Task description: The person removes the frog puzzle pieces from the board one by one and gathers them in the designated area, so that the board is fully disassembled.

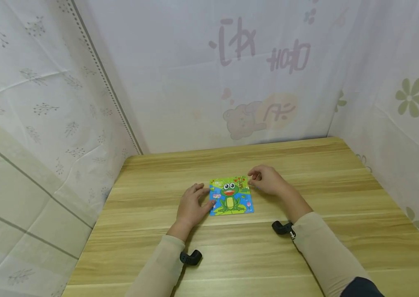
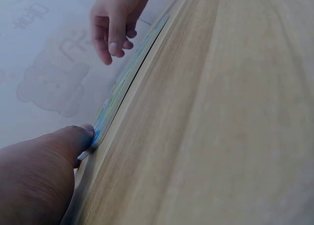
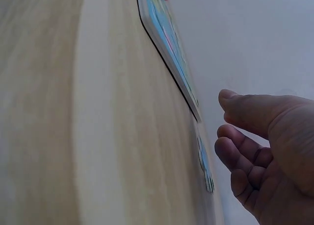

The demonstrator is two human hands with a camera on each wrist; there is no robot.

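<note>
A square picture board (image 1: 230, 197) with a cartoon frog lies flat on the wooden table. At its left side rests my left hand (image 1: 192, 206), thumb on the board's edge and index fingertip right at the rim. The left wrist view shows that thumb (image 2: 76, 139) over the near corner. My right hand (image 1: 267, 180) is just past the top right corner, fingers loosely bent. In the right wrist view its thumb (image 3: 245, 107) and fingers stand apart, with nothing visible between them. A small loose blue puzzle piece (image 3: 206, 166) lies on the table beside the board, close to these fingers.
The wooden table (image 1: 150, 264) reaches back to a printed white curtain (image 1: 180, 82), with more fabric hanging at both sides. Black wrist cameras sit on the left sleeve (image 1: 191, 258) and right sleeve (image 1: 283, 228).
</note>
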